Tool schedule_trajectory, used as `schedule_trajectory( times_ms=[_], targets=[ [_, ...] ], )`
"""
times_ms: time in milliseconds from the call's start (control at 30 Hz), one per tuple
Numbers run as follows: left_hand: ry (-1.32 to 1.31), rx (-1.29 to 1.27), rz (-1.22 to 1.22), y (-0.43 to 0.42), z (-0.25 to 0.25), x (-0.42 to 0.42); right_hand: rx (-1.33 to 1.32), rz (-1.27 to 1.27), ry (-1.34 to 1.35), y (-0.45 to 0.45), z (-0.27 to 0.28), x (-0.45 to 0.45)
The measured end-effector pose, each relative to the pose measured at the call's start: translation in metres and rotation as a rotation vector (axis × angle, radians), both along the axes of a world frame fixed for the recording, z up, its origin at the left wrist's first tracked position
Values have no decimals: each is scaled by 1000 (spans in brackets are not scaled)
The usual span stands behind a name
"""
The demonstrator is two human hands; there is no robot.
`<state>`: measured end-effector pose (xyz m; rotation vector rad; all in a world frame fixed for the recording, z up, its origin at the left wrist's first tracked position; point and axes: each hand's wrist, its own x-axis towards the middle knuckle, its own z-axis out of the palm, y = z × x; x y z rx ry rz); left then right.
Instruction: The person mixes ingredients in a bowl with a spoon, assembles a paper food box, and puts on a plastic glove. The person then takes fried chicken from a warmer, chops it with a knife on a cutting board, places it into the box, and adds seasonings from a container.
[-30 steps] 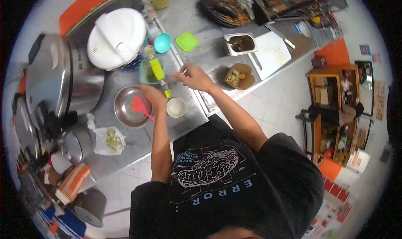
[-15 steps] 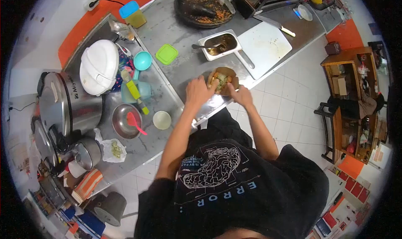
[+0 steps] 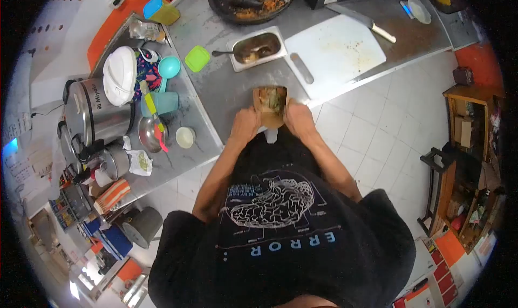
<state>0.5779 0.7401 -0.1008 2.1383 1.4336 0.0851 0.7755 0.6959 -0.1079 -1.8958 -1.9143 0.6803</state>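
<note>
Between my hands, close to the counter's front edge, is a sheet of brown wrapping paper [image 3: 271, 120] with its sides raised. Inside it lies food [image 3: 271, 99] with green and pale parts, too blurred to name. My left hand [image 3: 246, 124] is closed on the paper's left side. On the opposite side my right hand [image 3: 298, 118] grips the paper too, fingers curled. Just beyond the paper stands a metal tray [image 3: 258, 50] of dark sauce with a spoon [image 3: 222, 53] in it.
A white cutting board [image 3: 340, 52] lies to the right, with a knife [image 3: 383, 33] behind it. A stone mortar [image 3: 221, 8] is at the back. Leftward are a green lid [image 3: 197, 59], a cup [image 3: 185, 137], a metal bowl [image 3: 145, 138] and a large pot [image 3: 94, 114].
My hands have moved from over the food to the paper's two sides. The paper's sides are now lifted around the food. The camera view has shifted.
</note>
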Motion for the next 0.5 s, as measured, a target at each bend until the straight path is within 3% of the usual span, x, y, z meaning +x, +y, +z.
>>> schedule_trajectory(
  times_ms=[33,267,367,433,500],
  targets=[
    [-5,18,0,10,2,7,-57,-55,-8,2,29,3],
    [22,-65,43,-11,12,32,-87,-74,-84,-16,5,24],
    [39,-62,-46,-1,6,43,-5,51,-152,-7,-3,36],
    [63,-101,3,-10,11,46,-70,-118,-88,-17,5,35],
    [14,-78,-1,-13,24,54,-68,-131,-101,-22,22,37]
  ],
)
